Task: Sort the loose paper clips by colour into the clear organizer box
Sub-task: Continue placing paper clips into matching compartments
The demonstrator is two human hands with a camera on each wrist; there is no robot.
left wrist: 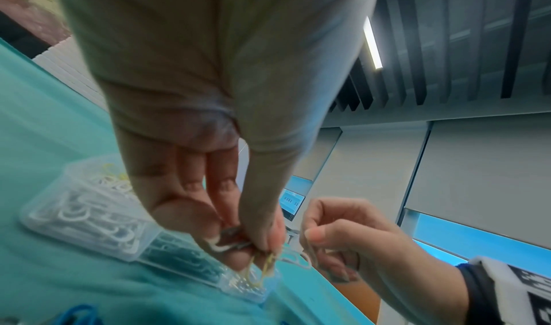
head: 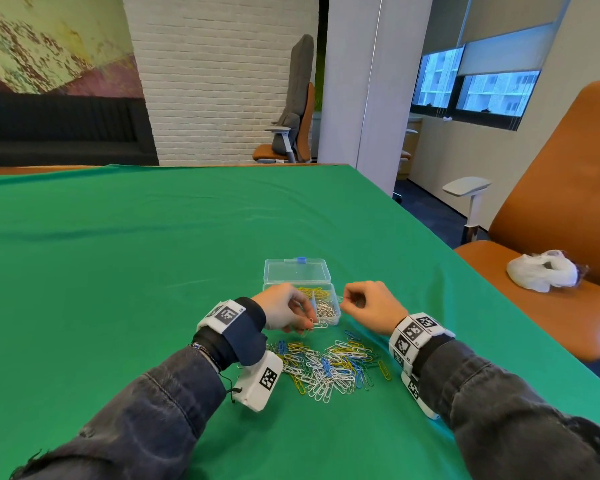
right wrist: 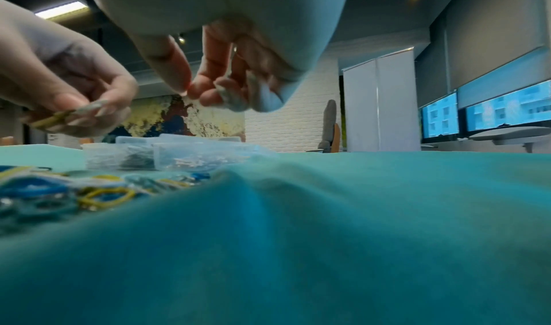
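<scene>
Head view looks down from above; both wrist views sit low and close, sharing the organizer box (head: 300, 285).

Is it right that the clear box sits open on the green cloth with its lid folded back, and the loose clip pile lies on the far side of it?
Not quite. The head view shows the pile of clips on the near side of the box, between it and the person. The rest holds: the box is open on the green cloth, lid folded back.

A: Can you read the organizer box (head: 300, 271) compartments?
B: Partly; the left hand (head: 283, 311) covers its near left corner.
A: And the right hand (head: 369, 306)?
B: Curled fingers (right wrist: 208, 70) hide whatever they pinch; paper clips (right wrist: 104, 195) at lower left are blurred.
</scene>
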